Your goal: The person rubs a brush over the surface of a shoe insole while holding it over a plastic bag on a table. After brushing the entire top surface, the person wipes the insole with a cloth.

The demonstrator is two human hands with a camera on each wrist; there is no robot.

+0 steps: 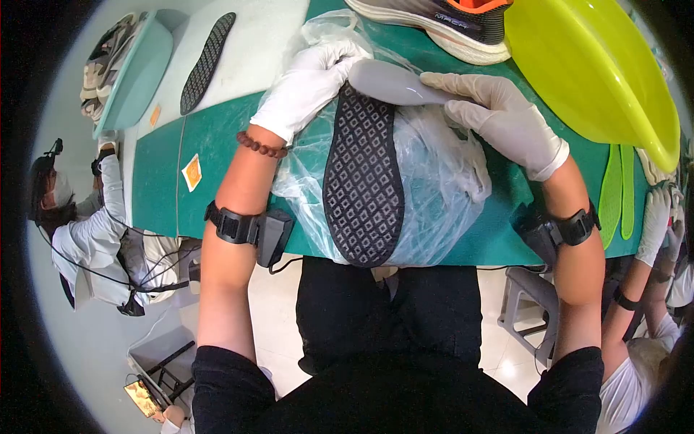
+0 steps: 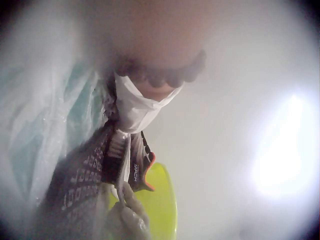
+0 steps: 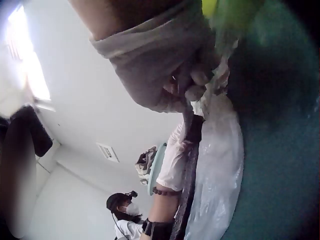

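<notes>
White gloves cover both hands. In the head view a black insole with a diamond pattern lies lengthwise over a crumpled clear plastic bag. My left hand grips the insole's far end with curled fingers, partly hidden by the glove. Across that end lies a smooth grey, elongated piece; my right hand pinches its right end between thumb and fingers. The right wrist view shows my right hand above the insole's edge, with my left hand beyond.
A dark sports shoe and a yellow-green basin stand at the far side of the green table. Green insoles lie at right; another black insole lies at left, near a blue basin with shoes. People are on both sides.
</notes>
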